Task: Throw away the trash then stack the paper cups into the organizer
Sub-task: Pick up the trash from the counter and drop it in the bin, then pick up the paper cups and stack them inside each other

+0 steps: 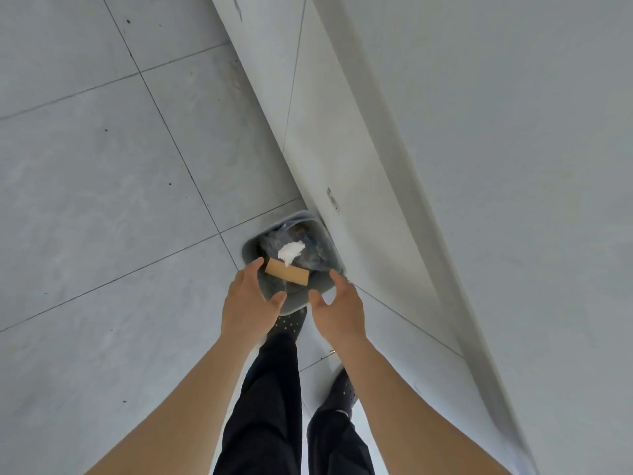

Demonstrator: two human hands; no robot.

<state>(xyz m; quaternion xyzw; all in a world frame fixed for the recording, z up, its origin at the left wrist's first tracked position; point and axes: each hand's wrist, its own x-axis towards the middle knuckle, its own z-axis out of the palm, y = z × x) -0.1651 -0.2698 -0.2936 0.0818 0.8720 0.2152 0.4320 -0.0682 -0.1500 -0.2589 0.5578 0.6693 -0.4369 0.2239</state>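
Observation:
A grey trash bin point(318, 292) lined with a clear bag stands on the floor against the counter base. Over its opening are a brown cardboard piece point(287, 275) and a white crumpled tissue point(290, 252), both apart from my fingers. My left hand point(249, 299) is open at the bin's near-left rim, fingertips close to the cardboard. My right hand point(337, 306) is open at the near-right rim, holding nothing. No paper cups or organizer are in view.
A white counter top point(496, 132) runs diagonally on the right, with cabinet fronts point(342, 166) below it. Grey tiled floor point(102, 200) spreads to the left. My legs in black trousers and dark perforated shoes point(287, 323) stand just behind the bin.

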